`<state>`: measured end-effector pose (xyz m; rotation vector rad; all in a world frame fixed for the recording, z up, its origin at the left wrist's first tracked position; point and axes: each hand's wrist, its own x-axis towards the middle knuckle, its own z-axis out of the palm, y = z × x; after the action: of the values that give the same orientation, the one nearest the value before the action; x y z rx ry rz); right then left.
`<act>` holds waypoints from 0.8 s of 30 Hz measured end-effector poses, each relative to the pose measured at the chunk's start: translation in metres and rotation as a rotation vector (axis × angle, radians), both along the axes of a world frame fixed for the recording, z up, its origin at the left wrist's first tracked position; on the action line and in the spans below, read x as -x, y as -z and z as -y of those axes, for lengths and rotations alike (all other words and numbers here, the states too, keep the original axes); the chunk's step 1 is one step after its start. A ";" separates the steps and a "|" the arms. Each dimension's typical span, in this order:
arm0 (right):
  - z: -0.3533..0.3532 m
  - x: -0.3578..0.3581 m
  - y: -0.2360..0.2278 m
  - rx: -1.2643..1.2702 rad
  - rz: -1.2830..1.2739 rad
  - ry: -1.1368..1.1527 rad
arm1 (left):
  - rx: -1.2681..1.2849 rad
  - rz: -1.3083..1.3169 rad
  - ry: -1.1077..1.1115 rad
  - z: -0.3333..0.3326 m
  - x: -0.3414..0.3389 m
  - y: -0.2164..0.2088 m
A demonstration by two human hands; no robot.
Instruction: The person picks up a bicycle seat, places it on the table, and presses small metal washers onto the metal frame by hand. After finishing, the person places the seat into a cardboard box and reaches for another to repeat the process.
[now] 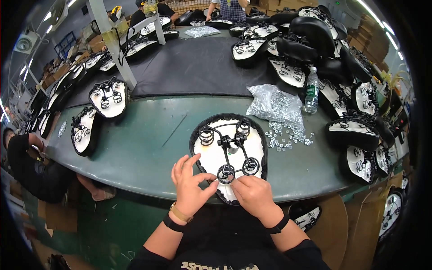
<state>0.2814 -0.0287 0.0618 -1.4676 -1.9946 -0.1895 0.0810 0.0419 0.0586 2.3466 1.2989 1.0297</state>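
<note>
An upside-down bicycle saddle (208, 157) lies in front of me at the table's near edge, its white underside up and its black rim around it. Black rails and coil springs (226, 174) are mounted on it. Beside the near left spring, my left hand (191, 186) pinches a small shiny piece, seemingly a nut (216, 180), between thumb and forefinger; its other fingers are raised. My right hand (255, 195) is closed at the saddle's near end, fingertips by the same spring. What those fingertips hold, if anything, is hidden.
Loose nuts (284, 140) spill from a clear plastic bag (275, 104) to the right, with a water bottle (311, 92) behind. Saddles (353, 133) are piled at right. Two more saddles (109, 100) lie left near a metal post (110, 40). Other people (228, 10) are nearby.
</note>
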 end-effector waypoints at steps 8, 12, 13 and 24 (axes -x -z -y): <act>-0.010 -0.003 0.006 -0.055 0.019 -0.063 | 0.185 -0.016 0.095 -0.017 0.003 0.000; -0.010 -0.006 0.008 -0.073 -0.017 -0.100 | 0.159 -0.020 0.086 -0.022 -0.005 0.005; -0.010 -0.006 0.008 -0.074 -0.018 -0.100 | 0.149 -0.033 0.086 -0.024 -0.006 0.006; -0.014 0.000 0.014 -0.087 -0.066 -0.035 | 0.229 0.040 0.084 -0.027 -0.019 0.017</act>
<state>0.2814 -0.0150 0.0477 -1.3665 -1.9337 -0.2074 0.1001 0.0691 0.0415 2.1782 1.2220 0.8492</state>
